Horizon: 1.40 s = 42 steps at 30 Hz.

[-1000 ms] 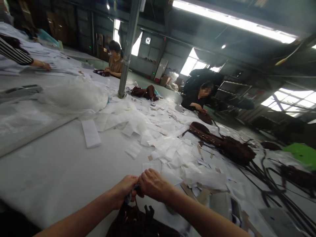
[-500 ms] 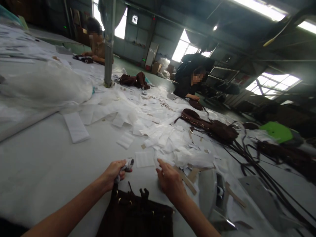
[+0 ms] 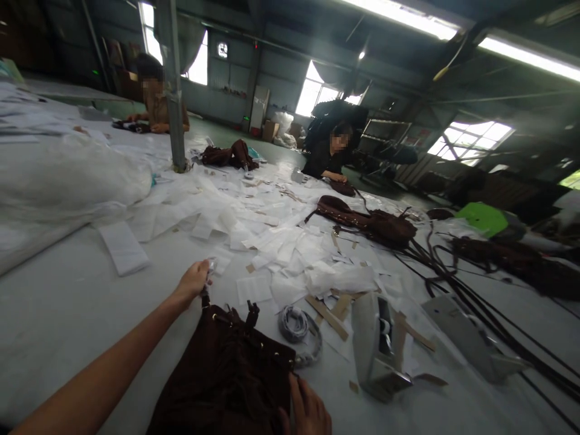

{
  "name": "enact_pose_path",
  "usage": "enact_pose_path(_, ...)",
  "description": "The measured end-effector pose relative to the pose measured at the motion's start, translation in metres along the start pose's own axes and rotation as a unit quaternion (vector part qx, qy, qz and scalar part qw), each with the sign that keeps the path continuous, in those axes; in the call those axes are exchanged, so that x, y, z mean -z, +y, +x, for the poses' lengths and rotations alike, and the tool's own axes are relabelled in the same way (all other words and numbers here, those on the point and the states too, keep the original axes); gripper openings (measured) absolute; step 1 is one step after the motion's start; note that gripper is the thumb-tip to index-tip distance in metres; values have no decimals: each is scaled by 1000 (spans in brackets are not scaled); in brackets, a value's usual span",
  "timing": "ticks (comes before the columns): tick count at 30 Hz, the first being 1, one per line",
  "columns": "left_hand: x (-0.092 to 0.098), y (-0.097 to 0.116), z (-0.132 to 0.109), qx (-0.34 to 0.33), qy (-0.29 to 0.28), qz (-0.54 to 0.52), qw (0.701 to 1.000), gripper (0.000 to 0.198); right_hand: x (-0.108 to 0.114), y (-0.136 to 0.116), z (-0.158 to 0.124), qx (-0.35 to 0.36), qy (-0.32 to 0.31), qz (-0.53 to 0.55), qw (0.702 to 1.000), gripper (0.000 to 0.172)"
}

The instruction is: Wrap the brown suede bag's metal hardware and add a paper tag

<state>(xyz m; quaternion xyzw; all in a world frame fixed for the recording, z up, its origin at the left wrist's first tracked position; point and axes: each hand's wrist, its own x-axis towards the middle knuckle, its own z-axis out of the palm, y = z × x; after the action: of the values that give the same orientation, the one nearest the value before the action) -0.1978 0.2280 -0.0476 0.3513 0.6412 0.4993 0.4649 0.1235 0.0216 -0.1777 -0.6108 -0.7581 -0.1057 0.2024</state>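
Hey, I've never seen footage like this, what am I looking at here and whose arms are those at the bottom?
There is no machine here. The picture comes from a camera worn on a person's head, looking forward and down, so the two bare arms at the bottom are that person's own. The left hand is stretched out and pinches something small and pale at the top edge of a dark brown bag; what it is cannot be told. The right hand rests on the bag's near right edge. The bag lies on a big grey table. Beside it sit a grey coil, scattered white paper pieces, more brown bags and black straps. Farther back, two other people work at the same table.
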Motion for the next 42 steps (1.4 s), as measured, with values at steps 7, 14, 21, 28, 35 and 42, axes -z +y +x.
enact_pose_path(7, 0, -7, -65, -117, -79, 244, 960, 35, 10, 25, 21, 38, 21, 56, 997, 38)
enact_pose_path(14, -67, -25, -87, -116, -203, 328, 915, 38, 66, -23, 87, -49, -11, 166, 985, 34)
enact_pose_path(21, -68, -26, -76, -166, -261, 355, 882, 34, 68, -75, 123, -47, -194, 212, 957, 37)
enact_pose_path(28, -68, -25, -72, -188, -243, 321, 896, 30, 109, -85, 131, 53, -244, 277, 928, 31)
enact_pose_path(35, -63, -15, -77, -179, -241, 292, 908, 36, 151, -104, 116, -26, -249, 510, 823, 25)
enact_pose_path(42, -61, 9, -97, -186, -221, 296, 910, 43, 87, -90, 146, -164, -60, 383, 907, 37)
